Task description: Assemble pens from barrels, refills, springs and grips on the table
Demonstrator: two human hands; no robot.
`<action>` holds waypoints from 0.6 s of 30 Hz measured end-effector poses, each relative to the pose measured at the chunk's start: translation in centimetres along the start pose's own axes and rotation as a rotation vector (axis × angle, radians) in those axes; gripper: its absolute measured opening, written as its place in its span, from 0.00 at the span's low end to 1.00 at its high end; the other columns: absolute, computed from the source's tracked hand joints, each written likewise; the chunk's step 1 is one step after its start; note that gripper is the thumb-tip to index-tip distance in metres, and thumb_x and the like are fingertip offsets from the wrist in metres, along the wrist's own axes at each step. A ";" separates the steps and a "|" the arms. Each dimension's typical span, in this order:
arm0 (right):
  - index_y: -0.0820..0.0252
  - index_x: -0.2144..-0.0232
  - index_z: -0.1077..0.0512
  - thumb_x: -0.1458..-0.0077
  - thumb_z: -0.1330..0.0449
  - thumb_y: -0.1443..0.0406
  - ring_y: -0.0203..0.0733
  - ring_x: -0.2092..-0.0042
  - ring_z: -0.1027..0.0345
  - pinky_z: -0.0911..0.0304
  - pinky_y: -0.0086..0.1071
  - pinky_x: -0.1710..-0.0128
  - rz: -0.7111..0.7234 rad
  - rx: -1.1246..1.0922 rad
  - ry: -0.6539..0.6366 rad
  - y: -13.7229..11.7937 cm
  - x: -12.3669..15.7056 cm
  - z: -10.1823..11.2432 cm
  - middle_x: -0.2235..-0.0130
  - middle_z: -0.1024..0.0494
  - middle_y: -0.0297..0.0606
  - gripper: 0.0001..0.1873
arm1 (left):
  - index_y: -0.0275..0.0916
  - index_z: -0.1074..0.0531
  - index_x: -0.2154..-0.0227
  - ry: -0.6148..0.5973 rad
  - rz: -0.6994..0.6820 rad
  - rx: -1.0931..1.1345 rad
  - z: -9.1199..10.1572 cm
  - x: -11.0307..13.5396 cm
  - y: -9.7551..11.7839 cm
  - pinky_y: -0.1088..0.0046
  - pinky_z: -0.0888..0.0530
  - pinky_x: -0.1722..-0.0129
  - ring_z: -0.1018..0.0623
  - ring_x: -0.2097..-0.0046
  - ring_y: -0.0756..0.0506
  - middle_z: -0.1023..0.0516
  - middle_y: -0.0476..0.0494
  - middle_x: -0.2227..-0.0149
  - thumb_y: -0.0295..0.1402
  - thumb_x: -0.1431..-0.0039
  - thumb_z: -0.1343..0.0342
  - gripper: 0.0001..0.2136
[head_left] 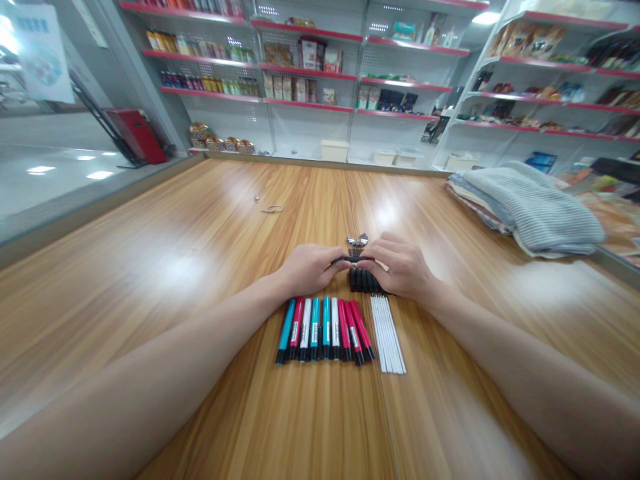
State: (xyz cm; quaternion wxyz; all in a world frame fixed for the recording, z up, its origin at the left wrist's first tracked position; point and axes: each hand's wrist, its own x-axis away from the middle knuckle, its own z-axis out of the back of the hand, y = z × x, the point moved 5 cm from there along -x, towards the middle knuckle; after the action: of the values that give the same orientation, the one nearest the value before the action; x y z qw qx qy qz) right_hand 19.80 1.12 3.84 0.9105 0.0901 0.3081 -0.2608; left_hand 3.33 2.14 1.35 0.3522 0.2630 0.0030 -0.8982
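My left hand (315, 265) and my right hand (400, 265) meet over the table, thumb and fingers of each pinched on one end of a slim dark pen piece (356, 259). It lies level between them, and its ends are hidden by my fingers. Just below are several short black pen parts (364, 280) in a row, partly covered by my right hand. Nearer me lies a row of blue, pink and white pen barrels (326, 328) with black ends. To their right sit several thin white refills (388, 333). Small shiny metal pieces (357, 240) rest just beyond my hands.
A wooden table (225, 413) spreads around my hands. Farther off lie a thin silvery loop (273, 209) and a tiny metal piece (256, 197). Folded knit cloths (540, 207) are stacked at the right. Shelves with goods (310, 72) stand behind the table.
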 end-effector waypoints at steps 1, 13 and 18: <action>0.58 0.71 0.30 0.40 0.45 0.62 0.41 0.67 0.37 0.40 0.36 0.65 0.000 0.015 -0.007 0.0 0.0 -0.1 0.71 0.26 0.38 0.09 | 0.39 0.28 0.62 0.001 -0.011 -0.002 0.0 0.0 0.1 0.74 0.32 0.68 0.22 0.65 0.46 0.20 0.44 0.67 0.40 0.35 0.55 0.13; 0.59 0.71 0.30 0.39 0.46 0.60 0.41 0.67 0.36 0.42 0.34 0.66 0.007 0.045 -0.036 -0.2 -0.1 -0.2 0.70 0.26 0.38 0.12 | 0.39 0.28 0.61 0.002 -0.049 0.001 -0.2 0.1 0.0 0.74 0.32 0.67 0.21 0.63 0.46 0.20 0.44 0.64 0.39 0.35 0.54 0.12; 0.59 0.78 0.33 0.39 0.47 0.61 0.39 0.71 0.39 0.44 0.34 0.69 0.014 0.070 -0.045 -0.1 0.0 -0.4 0.76 0.29 0.36 0.16 | 0.39 0.28 0.61 0.007 -0.068 0.010 -0.3 0.2 0.0 0.74 0.32 0.67 0.21 0.63 0.46 0.20 0.44 0.64 0.39 0.35 0.54 0.12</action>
State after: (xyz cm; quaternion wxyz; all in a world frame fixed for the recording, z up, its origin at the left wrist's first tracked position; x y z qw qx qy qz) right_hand 19.53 1.20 3.53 0.9153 0.1181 0.2774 -0.2669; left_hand 3.34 2.07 0.99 0.3199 0.2676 0.0087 -0.9088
